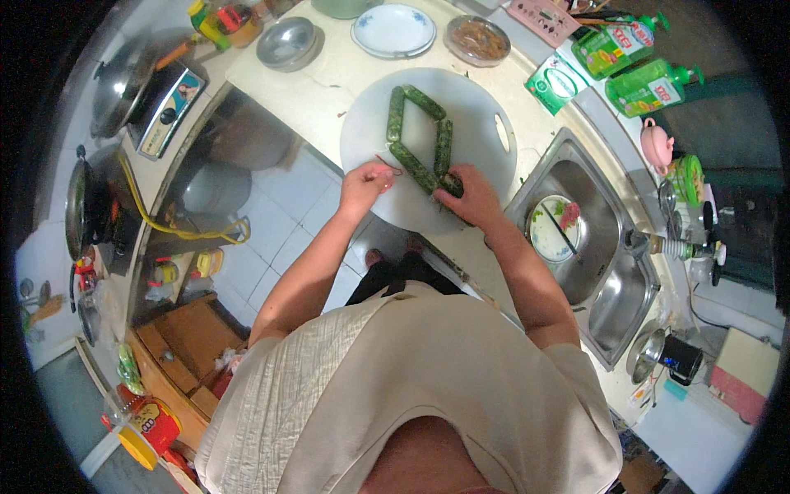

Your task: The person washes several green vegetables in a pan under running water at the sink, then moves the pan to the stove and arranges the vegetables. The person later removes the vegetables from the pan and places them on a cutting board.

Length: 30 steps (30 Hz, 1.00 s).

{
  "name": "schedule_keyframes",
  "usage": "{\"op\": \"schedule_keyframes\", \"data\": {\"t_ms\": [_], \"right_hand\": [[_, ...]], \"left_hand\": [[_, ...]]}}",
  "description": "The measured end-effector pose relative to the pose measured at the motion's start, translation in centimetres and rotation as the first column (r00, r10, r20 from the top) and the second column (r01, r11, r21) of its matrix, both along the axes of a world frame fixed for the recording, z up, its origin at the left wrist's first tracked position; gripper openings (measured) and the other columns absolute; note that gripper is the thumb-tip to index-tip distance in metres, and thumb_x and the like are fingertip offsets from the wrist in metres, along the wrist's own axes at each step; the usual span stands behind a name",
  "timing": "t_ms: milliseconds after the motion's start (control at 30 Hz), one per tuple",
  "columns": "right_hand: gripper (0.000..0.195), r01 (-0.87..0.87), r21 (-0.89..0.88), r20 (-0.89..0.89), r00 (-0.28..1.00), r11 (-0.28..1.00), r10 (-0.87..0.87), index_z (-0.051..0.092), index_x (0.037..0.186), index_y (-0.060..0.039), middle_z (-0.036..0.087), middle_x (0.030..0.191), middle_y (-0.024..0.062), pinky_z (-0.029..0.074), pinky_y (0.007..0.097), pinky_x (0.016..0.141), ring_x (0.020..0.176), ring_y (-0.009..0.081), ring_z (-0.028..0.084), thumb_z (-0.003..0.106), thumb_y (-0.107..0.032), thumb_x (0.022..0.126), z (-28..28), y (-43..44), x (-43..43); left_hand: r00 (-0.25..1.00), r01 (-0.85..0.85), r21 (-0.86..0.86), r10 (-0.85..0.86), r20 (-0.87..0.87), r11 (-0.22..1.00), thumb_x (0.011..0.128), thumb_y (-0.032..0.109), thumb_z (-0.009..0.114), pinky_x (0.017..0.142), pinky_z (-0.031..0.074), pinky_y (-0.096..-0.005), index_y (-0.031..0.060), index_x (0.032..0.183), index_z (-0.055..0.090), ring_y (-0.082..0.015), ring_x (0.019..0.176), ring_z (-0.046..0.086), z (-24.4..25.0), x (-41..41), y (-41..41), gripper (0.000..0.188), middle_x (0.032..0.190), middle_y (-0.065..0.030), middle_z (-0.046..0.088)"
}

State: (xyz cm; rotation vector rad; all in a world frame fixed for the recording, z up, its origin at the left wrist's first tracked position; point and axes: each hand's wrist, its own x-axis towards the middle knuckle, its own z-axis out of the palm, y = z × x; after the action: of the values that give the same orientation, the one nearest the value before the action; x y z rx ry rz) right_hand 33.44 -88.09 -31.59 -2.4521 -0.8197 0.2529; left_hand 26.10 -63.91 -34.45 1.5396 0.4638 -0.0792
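Note:
A linked chain of green-flecked sausages [412, 165] lies bent into a loop on a round, whitish cutting board [478, 96] with a slot handle. My right hand [474, 196] grips the link at the near end of the chain, its fingers and thumb hiding part of it. Over the board's near left edge is my left hand [369, 185], its fingertips pinched on a thin, dark reddish string [389, 163]. The string's far end comes close to a joint between links; whether it touches is too fine to tell.
Behind the board stand a metal bowl [286, 43], stacked white plates [394, 29] and a covered dish of brown food [477, 40]. On the right, a steel sink [595, 272] holds a plate with chopsticks. Green pump bottles [645, 89] line the ledge. A gas stove [171, 114] is left.

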Motion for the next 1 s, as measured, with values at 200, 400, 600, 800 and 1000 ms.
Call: {"op": "schedule_keyframes", "data": {"t_ms": [200,400,600,800,1000], "right_hand": [[0.037,-0.121,0.559,-0.236,0.925,0.82,0.298,0.056,0.122,-0.0083,0.062,0.109,0.0094,0.049,0.032,0.08,0.097,0.0203,0.061,0.066,-0.019,0.088,3.5,2.6,-3.3],[0.023,0.046,0.406,-0.77,0.555,0.913,0.315,0.068,0.103,-0.007,0.062,0.078,-0.0002,0.047,0.0238,0.055,0.061,0.0068,0.056,0.065,-0.026,0.091,5.4,0.7,-1.9],[0.023,0.381,0.254,0.129,0.898,0.889,-0.421,0.067,0.1,-0.0094,0.067,0.073,0.0131,0.051,0.0391,0.06,0.069,0.0283,0.067,0.056,-0.027,0.09,3.7,-5.6,10.4],[0.033,0.319,0.028,0.023,0.947,0.947,-0.319,0.068,0.104,-0.0101,0.068,0.099,0.0173,0.05,0.0476,0.082,0.093,0.0345,0.065,0.048,-0.033,0.092,-3.4,-1.6,13.5],[0.029,0.116,0.296,-0.287,0.958,0.948,-0.027,0.069,0.107,-0.0068,0.067,0.096,0.0197,0.051,0.044,0.077,0.088,0.0356,0.066,0.055,-0.024,0.089,-6.4,2.8,8.7]], "left_hand": [[0.98,0.192,-0.226,-0.175,0.095,0.955,0.092,0.014,0.063,0.067,0.048,-0.0227,0.0014,0.1,0.066,-0.009,0.073,0.06,6.3,-3.1,-2.2,0.015,0.085,-0.0037,0.068],[0.999,-0.019,-0.335,0.027,0.02,0.942,0.091,0.018,0.065,0.076,0.053,-0.026,0.0045,0.108,0.065,-0.0123,0.083,0.065,8.9,-4.2,-3.0,0.022,0.091,-0.0051,0.069],[0.933,-0.344,-0.335,0.277,-0.231,0.877,0.091,0.015,0.064,0.082,0.054,-0.0283,0.0056,0.137,0.044,-0.0142,0.091,0.063,4.0,-3.6,-5.0,0.05,0.111,-0.0059,0.061],[0.911,-0.377,-0.267,0.303,-0.281,0.887,0.088,0.013,0.065,0.079,0.056,-0.0309,0.0063,0.15,0.022,-0.0165,0.099,0.06,0.6,-0.2,-7.5,0.076,0.116,-0.0044,0.052],[0.991,-0.065,0.008,0.065,-0.118,0.998,0.081,0.007,0.071,0.07,0.056,-0.028,0.0091,0.152,0.019,-0.0154,0.091,0.059,-1.6,3.6,-8.1,0.088,0.118,-0.0071,0.045]]}}
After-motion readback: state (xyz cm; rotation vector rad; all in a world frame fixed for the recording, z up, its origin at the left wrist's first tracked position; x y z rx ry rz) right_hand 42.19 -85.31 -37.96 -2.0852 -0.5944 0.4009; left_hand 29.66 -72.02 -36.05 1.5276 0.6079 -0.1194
